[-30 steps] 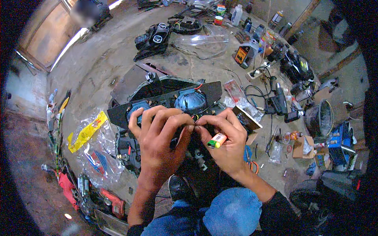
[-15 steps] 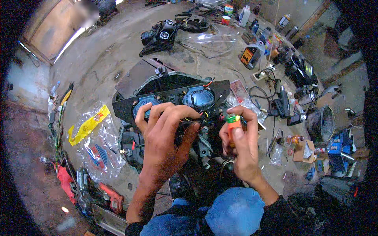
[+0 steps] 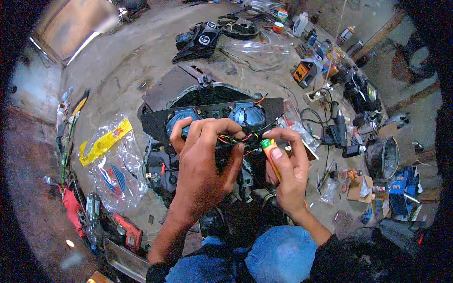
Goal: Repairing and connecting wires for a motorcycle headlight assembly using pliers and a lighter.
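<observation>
Orange and green plastic catches my eye from here: the lighter (image 3: 272, 156) sits gripped in the curled right hand (image 3: 291, 165), its long axis slanting, green head pointing forward and slightly left, near the wires (image 3: 255, 137). I see the left hand (image 3: 198, 162) arched, back upward, thumb and forefinger pinched on those thin red, yellow and black strands, before 2 ribbed blue domes (image 3: 247, 115) on a flat dark plate (image 3: 153, 122).

Wired lamps (image 3: 247, 114), a power tool (image 3: 129, 232) and bottles (image 3: 300, 24) show a workshop.
</observation>
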Motion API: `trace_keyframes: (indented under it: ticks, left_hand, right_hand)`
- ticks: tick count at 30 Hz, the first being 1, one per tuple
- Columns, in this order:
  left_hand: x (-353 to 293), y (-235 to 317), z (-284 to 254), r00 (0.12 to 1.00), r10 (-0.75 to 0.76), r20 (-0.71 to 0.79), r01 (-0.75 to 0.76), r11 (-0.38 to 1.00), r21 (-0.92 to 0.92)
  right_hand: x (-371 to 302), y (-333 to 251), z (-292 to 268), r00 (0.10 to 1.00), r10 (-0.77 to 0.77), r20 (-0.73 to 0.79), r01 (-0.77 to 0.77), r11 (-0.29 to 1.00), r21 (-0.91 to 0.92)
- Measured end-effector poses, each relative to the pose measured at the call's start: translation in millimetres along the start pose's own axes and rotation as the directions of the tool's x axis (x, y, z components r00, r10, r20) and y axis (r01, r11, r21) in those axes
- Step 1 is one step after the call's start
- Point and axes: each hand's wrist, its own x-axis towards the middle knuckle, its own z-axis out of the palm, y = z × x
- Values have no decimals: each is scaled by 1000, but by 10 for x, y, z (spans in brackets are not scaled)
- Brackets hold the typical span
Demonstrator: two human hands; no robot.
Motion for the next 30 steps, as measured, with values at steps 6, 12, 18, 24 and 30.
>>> trace_keyframes:
  ticks: [6, 12, 18, 24, 30]
  left_hand:
    - [13, -11, 25, 1000, -2, 27, 2, 1000, -30]
    - [-15, -23, 32, 1000, -24, -13, 24, 1000, -17]
    - [-4, -6, 30, 999, -49, 9, 49, 998, -47]
    - [-11, 0, 4, 998, -64, 20, 65, 997, -39]
    - [-3, -12, 29, 999, -31, -12, 31, 999, -24]
  right_hand:
    - [55, 90, 25, 998, -59, 6, 59, 998, 26]
    - [77, 117, 15, 997, -54, 59, 53, 998, 30]
    - [80, 73, 41, 998, -30, 58, 29, 999, 20]
    - [79, 95, 51, 998, -23, 63, 22, 999, 29]
    - [81, 87, 51, 998, -9, 58, 8, 1000, 18]
